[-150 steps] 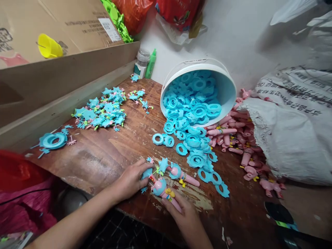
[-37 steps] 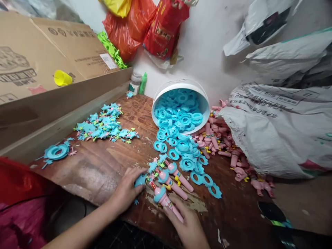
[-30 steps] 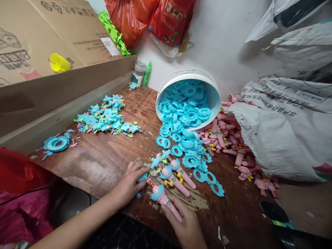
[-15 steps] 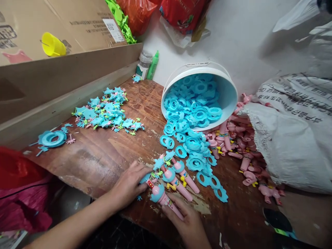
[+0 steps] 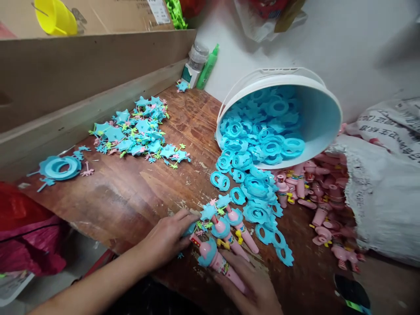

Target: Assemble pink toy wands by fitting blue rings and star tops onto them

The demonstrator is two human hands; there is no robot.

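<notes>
Left hand (image 5: 166, 238) pinches a blue star piece (image 5: 189, 228), right hand (image 5: 254, 286) grips a pink wand (image 5: 220, 264); tipped bucket (image 5: 323, 116) spills blue rings (image 5: 259, 144)

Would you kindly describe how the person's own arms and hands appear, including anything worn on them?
Both are bare: the left hand and forearm show no sleeve, glove, ring, watch or bracelet. The right hand is likewise ungloved, with its wrist cut off by the frame edge.

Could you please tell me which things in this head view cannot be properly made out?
- Right hand: cut off by the bottom edge; its grip on the pink plastic wand toy is unclear.
- Blue star piece: mostly hidden under the left hand.
- Pink handles: partly hidden by the white woven sack.
- Yellow plastic cup: cropped by the top edge.
</notes>
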